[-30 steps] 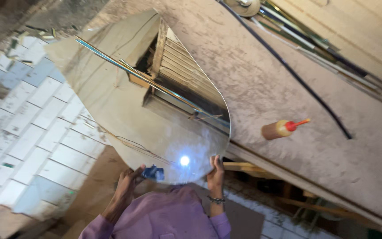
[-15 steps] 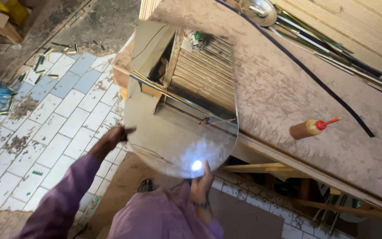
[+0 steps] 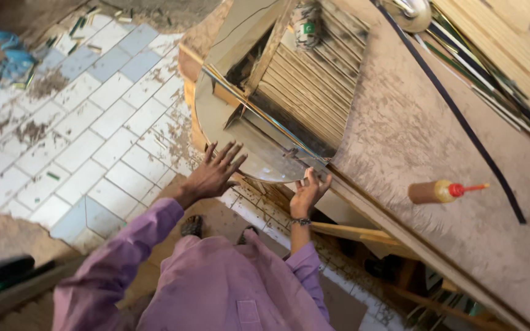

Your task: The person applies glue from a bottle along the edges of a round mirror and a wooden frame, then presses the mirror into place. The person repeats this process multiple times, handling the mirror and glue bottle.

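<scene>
Both arms raised, left hand (image 3: 217, 173) and right hand (image 3: 307, 191) splayed

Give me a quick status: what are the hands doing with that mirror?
Left hand spread open against mirror lower edge. Right hand open, fingers under the rim at the table edge. Mirror half overhangs the table. Glue bottle lies clear.
</scene>
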